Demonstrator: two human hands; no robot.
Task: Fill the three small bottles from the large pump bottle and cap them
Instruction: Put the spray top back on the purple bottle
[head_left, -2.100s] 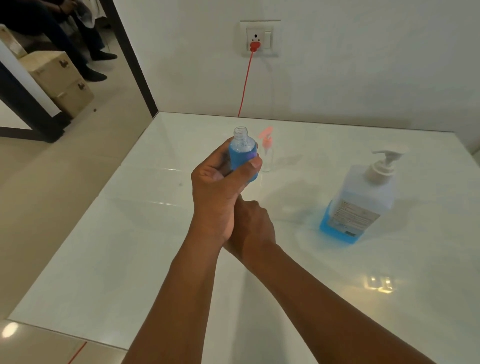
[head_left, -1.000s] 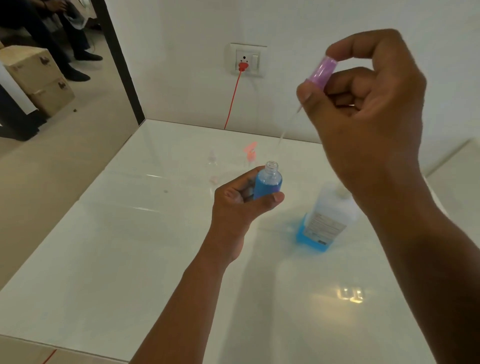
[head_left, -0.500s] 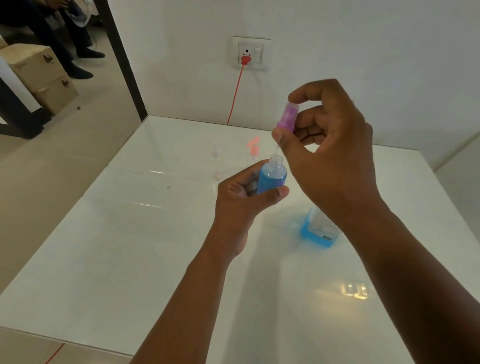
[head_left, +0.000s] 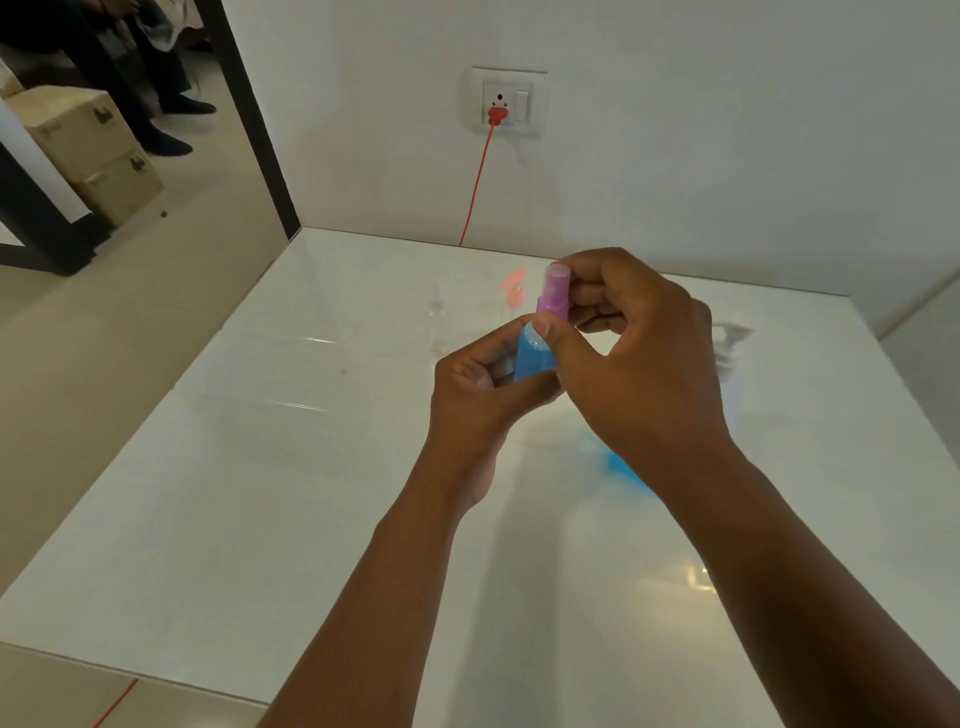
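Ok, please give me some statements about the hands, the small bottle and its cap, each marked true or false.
1. The left hand holds a small clear bottle of blue liquid. True.
2. The right hand pinches a purple cap. True.
3. The small bottle stands on the glossy white table. False: it is held above it.
4. A green cable hangs from the wall socket. False: the cable is red.

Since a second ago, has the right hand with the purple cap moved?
Yes. The right hand has come down from level with the wall socket, bringing the purple cap onto the small blue bottle.
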